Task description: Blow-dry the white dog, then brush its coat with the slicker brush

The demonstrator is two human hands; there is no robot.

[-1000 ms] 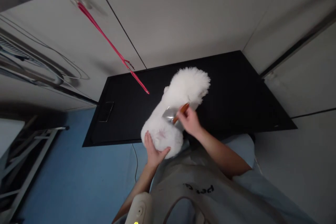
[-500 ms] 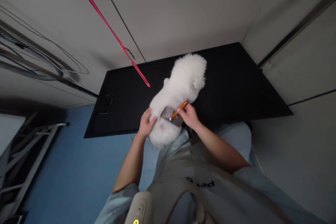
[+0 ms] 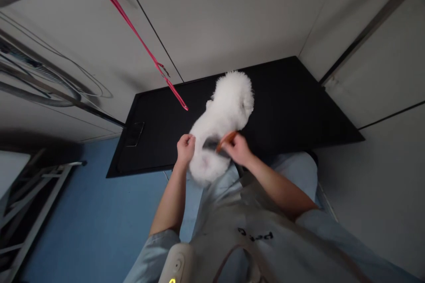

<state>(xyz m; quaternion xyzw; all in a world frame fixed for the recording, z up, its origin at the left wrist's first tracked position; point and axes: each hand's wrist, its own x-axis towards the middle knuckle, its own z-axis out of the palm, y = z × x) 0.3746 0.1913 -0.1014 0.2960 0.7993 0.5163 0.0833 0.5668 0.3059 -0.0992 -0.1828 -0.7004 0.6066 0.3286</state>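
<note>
A small fluffy white dog (image 3: pixel 226 110) stands on a black table (image 3: pixel 292 106), its rear at the near edge. My right hand (image 3: pixel 237 149) is closed round the orange handle of a slicker brush (image 3: pixel 215 145), whose grey pad lies on the dog's back. My left hand (image 3: pixel 185 148) is curled against the dog's left flank, its fingers bent into the fur.
A red leash (image 3: pixel 146 51) hangs slack from an arm at the upper left down to just above the table, left of the dog. Pale wall panels stand behind and to the right. The floor (image 3: pixel 83 225) is blue, with a metal frame (image 3: pixel 23 212) at the far left.
My left hand has risen from under the dog's rump to its left flank. The brush has slid down the back toward the rear. The dog's head has turned slightly.
</note>
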